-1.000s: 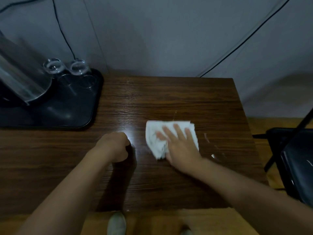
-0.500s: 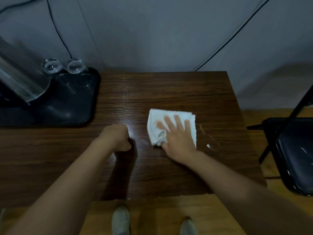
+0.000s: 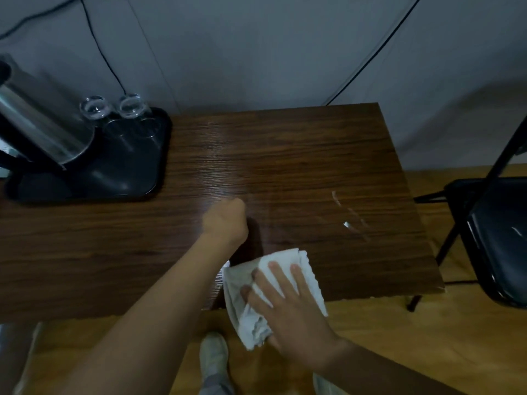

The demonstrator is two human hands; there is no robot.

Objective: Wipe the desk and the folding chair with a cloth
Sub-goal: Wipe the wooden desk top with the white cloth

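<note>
This looks like a plain private room, most likely a guest room or a simple bedroom, though which of the two cannot be told. A small wood-grain surface (image 3: 285, 166) stands pushed against a bare pale wall (image 3: 256, 52). On it, a black tray (image 3: 137, 178) holds a steel kettle (image 3: 42, 129) and two glasses (image 3: 94, 106) set upside down. Thin black cables (image 3: 105, 58) run loose down the wall. A black folding chair (image 3: 496, 238) stands beside the surface on a wood-pattern floor (image 3: 427, 337).

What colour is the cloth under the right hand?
The cloth is white, clearest in the head view.
</note>
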